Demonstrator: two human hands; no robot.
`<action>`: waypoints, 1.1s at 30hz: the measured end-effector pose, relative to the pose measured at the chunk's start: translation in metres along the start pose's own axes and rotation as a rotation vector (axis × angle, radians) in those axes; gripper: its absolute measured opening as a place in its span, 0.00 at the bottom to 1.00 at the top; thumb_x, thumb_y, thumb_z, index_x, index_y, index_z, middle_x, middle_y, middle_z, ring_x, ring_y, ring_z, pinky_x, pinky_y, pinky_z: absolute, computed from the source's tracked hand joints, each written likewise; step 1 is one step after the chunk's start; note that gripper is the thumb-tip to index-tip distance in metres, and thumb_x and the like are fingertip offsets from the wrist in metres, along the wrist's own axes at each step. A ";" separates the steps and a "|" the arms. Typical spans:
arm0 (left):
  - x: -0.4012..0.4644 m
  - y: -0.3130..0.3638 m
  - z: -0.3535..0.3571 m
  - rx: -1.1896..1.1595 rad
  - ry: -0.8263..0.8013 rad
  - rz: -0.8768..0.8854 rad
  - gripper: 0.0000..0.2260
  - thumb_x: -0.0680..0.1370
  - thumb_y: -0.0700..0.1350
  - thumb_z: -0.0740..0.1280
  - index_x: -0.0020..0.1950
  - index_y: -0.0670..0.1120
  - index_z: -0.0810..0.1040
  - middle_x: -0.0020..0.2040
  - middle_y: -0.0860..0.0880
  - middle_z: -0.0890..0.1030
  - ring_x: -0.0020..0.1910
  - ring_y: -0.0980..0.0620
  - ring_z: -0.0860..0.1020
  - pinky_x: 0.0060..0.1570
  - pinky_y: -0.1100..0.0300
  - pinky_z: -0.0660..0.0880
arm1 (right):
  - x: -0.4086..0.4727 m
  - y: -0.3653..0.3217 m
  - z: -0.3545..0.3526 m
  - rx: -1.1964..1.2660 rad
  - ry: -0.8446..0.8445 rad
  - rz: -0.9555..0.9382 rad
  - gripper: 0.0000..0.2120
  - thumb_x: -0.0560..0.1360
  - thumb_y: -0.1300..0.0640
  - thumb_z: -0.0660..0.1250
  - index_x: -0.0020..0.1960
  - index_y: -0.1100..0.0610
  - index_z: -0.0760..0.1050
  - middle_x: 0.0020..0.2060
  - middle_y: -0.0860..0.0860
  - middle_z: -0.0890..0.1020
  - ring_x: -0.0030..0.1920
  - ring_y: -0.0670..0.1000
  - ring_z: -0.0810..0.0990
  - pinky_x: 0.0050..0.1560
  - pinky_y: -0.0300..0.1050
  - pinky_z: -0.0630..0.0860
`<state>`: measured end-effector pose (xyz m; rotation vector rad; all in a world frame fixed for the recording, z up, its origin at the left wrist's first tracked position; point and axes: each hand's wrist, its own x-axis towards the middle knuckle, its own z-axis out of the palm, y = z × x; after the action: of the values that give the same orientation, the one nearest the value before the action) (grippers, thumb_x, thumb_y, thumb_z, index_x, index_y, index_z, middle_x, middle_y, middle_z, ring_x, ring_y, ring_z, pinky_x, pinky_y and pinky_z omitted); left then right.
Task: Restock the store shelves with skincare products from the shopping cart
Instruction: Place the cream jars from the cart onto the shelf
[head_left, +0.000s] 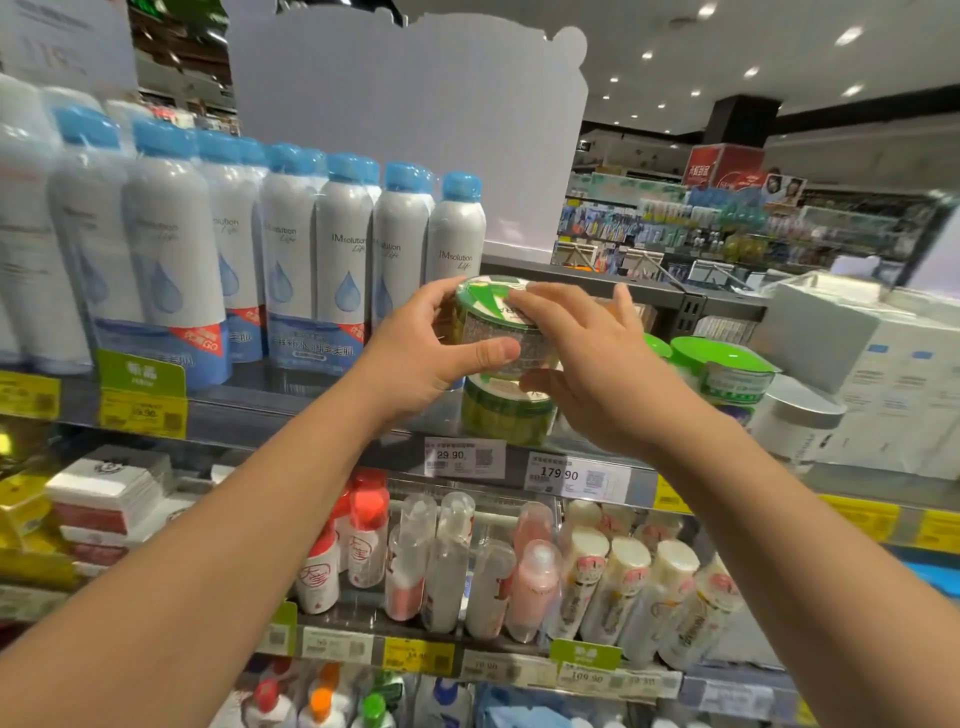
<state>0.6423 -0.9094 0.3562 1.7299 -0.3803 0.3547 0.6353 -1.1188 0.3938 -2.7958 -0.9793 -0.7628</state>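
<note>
**Green jar held over the top shelf**

A green-lidded jar (496, 325) is gripped between the left hand (423, 358) and right hand (602, 374), just above a second jar (506, 410) standing on the top shelf (291, 410). Blue-capped spray cans (343, 249) are lined up to the left; price tags (465, 457) are fixed along the edge. Store aisles and ceiling spotlights are seen beyond.

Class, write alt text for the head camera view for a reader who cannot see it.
Both hands, left hand and right hand, hold a green jar above another jar on a store shelf, beside blue-capped spray cans.
</note>
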 end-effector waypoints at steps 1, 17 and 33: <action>0.001 -0.002 0.000 0.003 -0.009 0.000 0.39 0.65 0.57 0.81 0.74 0.54 0.72 0.63 0.54 0.82 0.62 0.55 0.81 0.65 0.49 0.79 | 0.000 0.000 0.002 -0.040 0.008 0.004 0.34 0.80 0.51 0.68 0.82 0.49 0.58 0.79 0.50 0.63 0.78 0.57 0.63 0.78 0.74 0.41; 0.010 -0.021 0.008 -0.003 -0.058 -0.022 0.40 0.66 0.55 0.81 0.76 0.55 0.70 0.65 0.55 0.80 0.64 0.57 0.79 0.65 0.51 0.79 | -0.006 0.006 0.034 -0.234 0.080 0.006 0.29 0.78 0.51 0.53 0.79 0.55 0.64 0.76 0.54 0.71 0.79 0.58 0.66 0.71 0.84 0.42; 0.011 -0.025 0.009 0.168 -0.124 -0.082 0.34 0.71 0.60 0.77 0.75 0.57 0.70 0.64 0.58 0.80 0.64 0.57 0.78 0.64 0.53 0.78 | -0.009 0.011 0.043 -0.274 0.122 -0.001 0.31 0.77 0.51 0.72 0.77 0.54 0.68 0.72 0.51 0.76 0.72 0.56 0.75 0.72 0.83 0.45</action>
<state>0.6632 -0.9147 0.3369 1.9317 -0.3769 0.2254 0.6541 -1.1226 0.3531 -2.9274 -0.9186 -1.1334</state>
